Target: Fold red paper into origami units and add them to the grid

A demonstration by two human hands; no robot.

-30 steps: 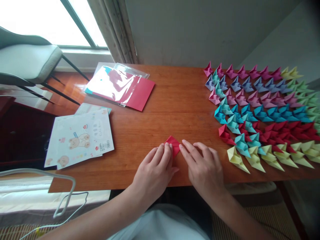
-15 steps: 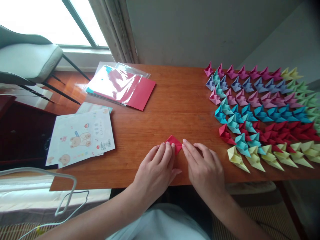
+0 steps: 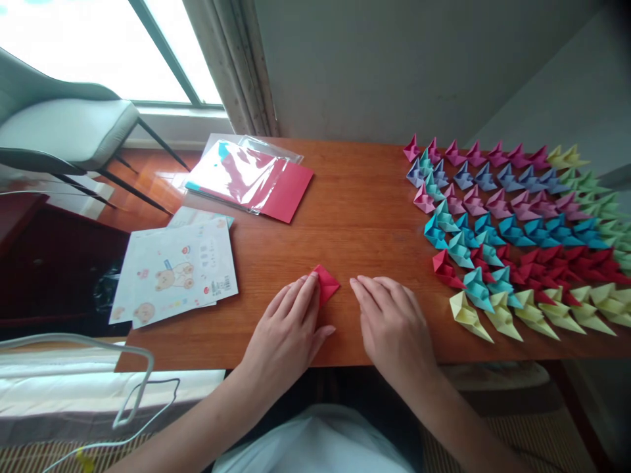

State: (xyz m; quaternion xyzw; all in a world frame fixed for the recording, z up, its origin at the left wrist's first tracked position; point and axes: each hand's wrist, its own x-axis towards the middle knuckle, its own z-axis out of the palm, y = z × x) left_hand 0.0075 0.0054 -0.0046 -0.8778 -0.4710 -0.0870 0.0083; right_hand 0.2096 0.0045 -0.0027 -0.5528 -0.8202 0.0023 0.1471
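A small folded red paper piece (image 3: pixel 325 284) lies on the wooden table (image 3: pixel 355 210) near its front edge. My left hand (image 3: pixel 288 328) rests flat on it, fingers stretched out and pressing its left part; most of the paper is under the fingers. My right hand (image 3: pixel 389 322) lies flat on the bare wood just to the right, fingers extended, a small gap away from the paper.
Rows of several folded paper pieces (image 3: pixel 517 236) in pink, purple, blue, red, teal, yellow and green fill the table's right side. A clear pack of coloured paper (image 3: pixel 249 179) and a printed bear sheet (image 3: pixel 177 272) lie at left. A chair (image 3: pixel 64 128) stands beyond.
My right hand has come off the red paper and now lies beside it. The left hand and the paper have shifted a little left. The view has tilted slightly.
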